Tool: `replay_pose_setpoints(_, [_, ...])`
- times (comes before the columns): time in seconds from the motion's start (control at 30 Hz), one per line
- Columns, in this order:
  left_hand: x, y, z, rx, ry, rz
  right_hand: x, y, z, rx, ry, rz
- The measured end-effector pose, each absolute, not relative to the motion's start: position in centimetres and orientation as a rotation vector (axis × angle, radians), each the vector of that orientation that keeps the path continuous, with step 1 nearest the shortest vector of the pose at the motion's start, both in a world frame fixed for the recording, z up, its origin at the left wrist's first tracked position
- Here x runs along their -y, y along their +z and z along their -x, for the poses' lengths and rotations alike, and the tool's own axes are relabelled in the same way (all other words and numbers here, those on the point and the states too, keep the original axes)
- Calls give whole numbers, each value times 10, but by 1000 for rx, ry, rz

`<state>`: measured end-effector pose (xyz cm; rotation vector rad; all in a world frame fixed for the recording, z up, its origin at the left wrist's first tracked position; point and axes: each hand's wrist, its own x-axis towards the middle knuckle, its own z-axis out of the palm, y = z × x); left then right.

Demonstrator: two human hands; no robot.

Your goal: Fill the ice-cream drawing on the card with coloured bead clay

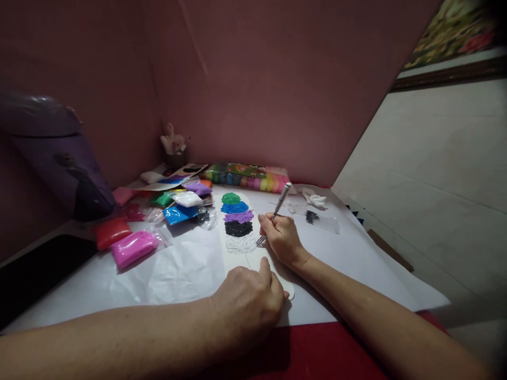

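Observation:
A long pale board [233, 260] with a rounded near end lies on the white sheet. Textured clay patches run down it: green [231, 198], blue [234, 207], purple [238, 217], black [238, 228] and white [241, 244]. My right hand [283, 237] grips a fork [282, 199] with a striped handle, its tines touching the right edge of the white patch. My left hand [249, 295] is closed over the board's near part, index finger pressing on it and thumb at its edge; the remaining fingers are curled and mostly hidden.
Colourful clay packets, among them pink [134, 249], red [113, 233] and blue [180, 214], lie left. A long clay pack [247, 177] sits at the back. White clay [314, 198] and a plastic wrapper [327, 222] are right. A dark flat object [47, 269] lies far left.

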<state>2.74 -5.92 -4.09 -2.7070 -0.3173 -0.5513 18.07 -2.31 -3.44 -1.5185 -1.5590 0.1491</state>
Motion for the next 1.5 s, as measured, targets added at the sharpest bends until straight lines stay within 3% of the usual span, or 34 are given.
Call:
replay_pose_setpoints(0.57, [60, -39, -28, 317, -547, 2706, 24, -31, -180, 1594, -129, 1718])
replay_pose_setpoints(0.77, [60, -39, -27, 332, -566, 2693, 25, -34, -182, 1502, -155, 1596])
replay_pose_setpoints(1.03, [59, -37, -28, 322, -528, 2739, 29, -32, -181, 1563, 347, 1244])
replay_pose_setpoints(1.5, [58, -40, -27, 329, -420, 2818, 29, -30, -179, 1690, 452, 1241])
